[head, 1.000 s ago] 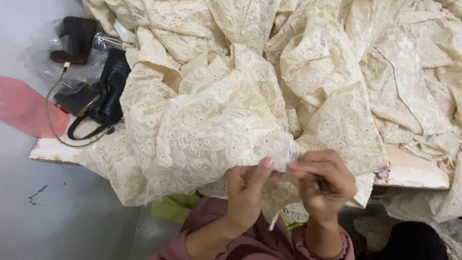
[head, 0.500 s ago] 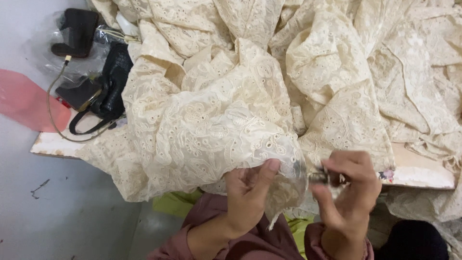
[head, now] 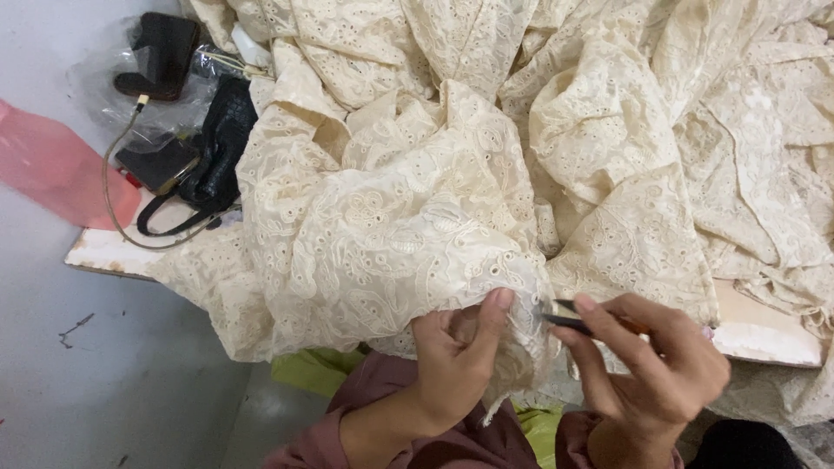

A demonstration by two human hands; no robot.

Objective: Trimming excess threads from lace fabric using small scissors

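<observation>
A white board table (head: 113, 254) above a grey floor is heaped with cream embroidered eyelet lace fabric (head: 408, 217). In the last second the right hand (head: 647, 365) has drawn rightward off the cloth edge, now clamped on small thread snips (head: 565, 316), while the left hand (head: 456, 352) keeps the hem pinched between thumb and fingers. At the table's far left corner a crumpled clear plastic bag (head: 117, 82) lies under a black charger (head: 165, 54), beside a black handbag (head: 217, 143).

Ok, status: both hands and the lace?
Left hand pinching cream lace fabric edge. Right hand gripping small metal tool, tip at that edge. Nothing between them.
</observation>
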